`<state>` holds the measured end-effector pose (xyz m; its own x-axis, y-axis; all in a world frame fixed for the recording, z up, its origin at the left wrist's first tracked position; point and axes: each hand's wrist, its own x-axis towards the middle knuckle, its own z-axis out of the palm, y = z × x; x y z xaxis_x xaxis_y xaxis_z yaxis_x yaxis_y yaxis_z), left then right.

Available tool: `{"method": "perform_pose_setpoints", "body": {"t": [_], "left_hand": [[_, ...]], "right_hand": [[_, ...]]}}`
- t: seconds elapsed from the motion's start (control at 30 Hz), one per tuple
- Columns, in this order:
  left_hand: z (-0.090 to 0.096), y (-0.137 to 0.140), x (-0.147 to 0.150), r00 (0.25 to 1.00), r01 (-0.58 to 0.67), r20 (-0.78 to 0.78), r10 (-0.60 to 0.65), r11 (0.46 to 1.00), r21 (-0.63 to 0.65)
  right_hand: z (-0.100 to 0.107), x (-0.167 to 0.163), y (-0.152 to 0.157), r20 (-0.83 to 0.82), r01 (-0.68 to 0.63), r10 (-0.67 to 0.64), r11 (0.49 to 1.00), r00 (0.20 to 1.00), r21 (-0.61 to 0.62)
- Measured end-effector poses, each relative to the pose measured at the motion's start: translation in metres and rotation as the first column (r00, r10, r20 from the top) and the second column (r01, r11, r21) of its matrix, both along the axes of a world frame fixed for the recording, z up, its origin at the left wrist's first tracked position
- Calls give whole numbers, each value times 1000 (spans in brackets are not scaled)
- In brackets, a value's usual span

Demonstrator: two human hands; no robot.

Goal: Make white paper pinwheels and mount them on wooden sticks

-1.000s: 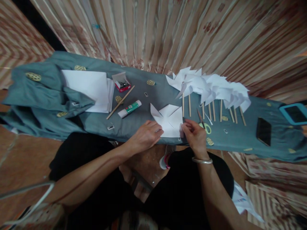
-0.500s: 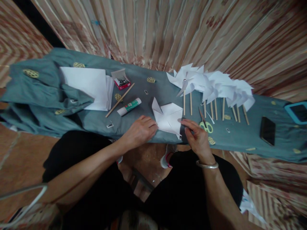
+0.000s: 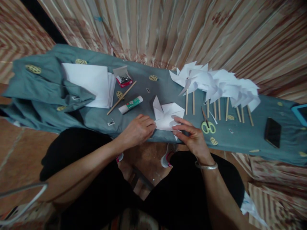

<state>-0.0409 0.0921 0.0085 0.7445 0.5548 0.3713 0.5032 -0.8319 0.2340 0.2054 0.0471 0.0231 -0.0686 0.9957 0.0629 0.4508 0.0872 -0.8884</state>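
Observation:
A white paper pinwheel (image 3: 169, 111) with cut, partly folded corners lies near the front edge of the cloth-covered table. My left hand (image 3: 139, 130) grips its left edge, the fingers curled together. Over its lower right part reaches my right hand (image 3: 193, 135), with the thumb and fingers closing on a flap at the front corner. Just right of that hand lie scissors (image 3: 208, 126) with light green handles. A glue stick (image 3: 130, 104) and a wooden stick (image 3: 121, 97) rest to the left of the pinwheel.
Finished-looking pinwheels on sticks (image 3: 220, 83) overlap along the back right. A stack of white paper (image 3: 87, 84) sits at the left, beside an opened red box (image 3: 124, 81) of small metal pieces. A phone (image 3: 272, 132) and a blue-edged device (image 3: 299, 115) are at the right.
My right hand has moved left from the pinwheel's right edge onto its lower right flap. My left hand stays at the left edge. The view has shifted slightly.

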Motion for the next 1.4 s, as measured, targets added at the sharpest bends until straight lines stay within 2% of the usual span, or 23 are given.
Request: {"method": "perform_pose_setpoints", "body": {"t": [0.1,0.27,0.43,0.57,0.7,0.9,1.07,1.27,1.4], "left_hand": [[-1,-1,1,1000,4,-26,-3,1000,18],[-1,-1,3,997,8,-78,-7,1000,15],[2,-4,7,999,6,-47,-9,998,-67],[1,-8,13,999,42,12,-40,991,-129],[-1,-9,16,998,70,13,-69,986,-153],[-3,-10,16,997,71,18,-69,986,-153],[-4,-10,15,995,84,61,-74,980,-178],[-4,-10,14,995,89,59,-79,976,-196],[-5,-11,14,996,77,54,-68,979,-187]], "right_hand": [[-1,0,4,-85,24,-25,1000,996,-12],[-1,0,10,-92,39,-40,999,995,-5],[1,-6,17,-8,17,-17,1000,1000,-20],[-2,-13,23,57,88,-87,996,995,-11],[-5,-19,29,131,157,-156,988,979,4],[-9,-21,35,246,187,-189,982,951,32],[-10,-18,36,253,130,-137,991,958,44],[-9,-24,36,310,164,-188,981,932,101],[-8,-29,36,288,195,-212,977,934,87]]}}
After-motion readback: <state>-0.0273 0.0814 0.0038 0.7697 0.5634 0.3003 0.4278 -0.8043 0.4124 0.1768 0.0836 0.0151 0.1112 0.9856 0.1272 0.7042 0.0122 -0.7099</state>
